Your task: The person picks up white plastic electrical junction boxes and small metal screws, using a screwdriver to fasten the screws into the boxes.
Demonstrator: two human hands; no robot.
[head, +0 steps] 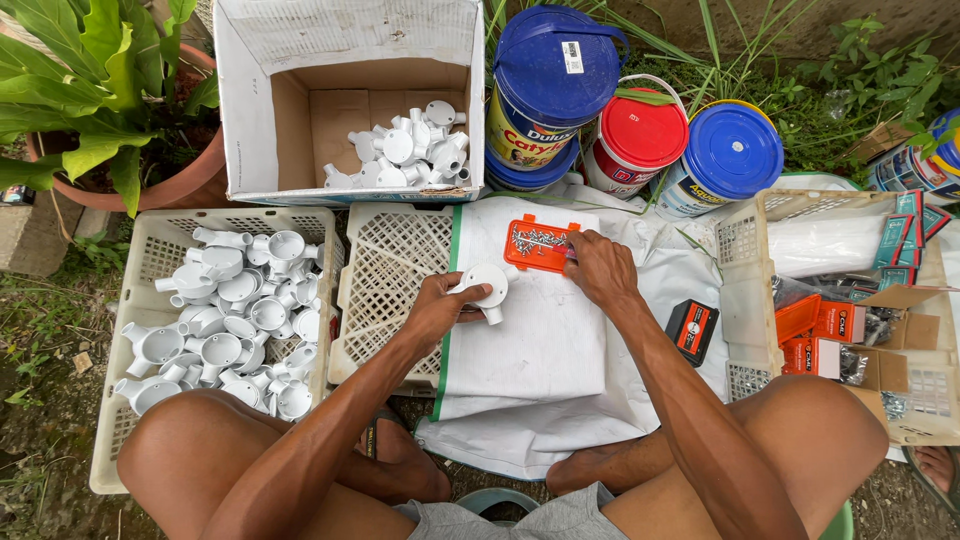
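The left hand [437, 308] has its grip closed around a white round conduit box [486, 286], held above an upturned cream crate [390, 262]. Just beyond, the right hand [598, 268] pinches at the edge of an orange tray of screws [537, 246] lying on white sheeting [530, 340]. Farther off stands a cardboard box [350, 60] of white fittings.

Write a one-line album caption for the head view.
Left hand holds a white round conduit box; right hand reaches into an orange tray of screws.

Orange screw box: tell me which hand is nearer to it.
Right. The right hand touches the orange screw box at its right edge; the left hand holds a white round fitting below-left, apart.
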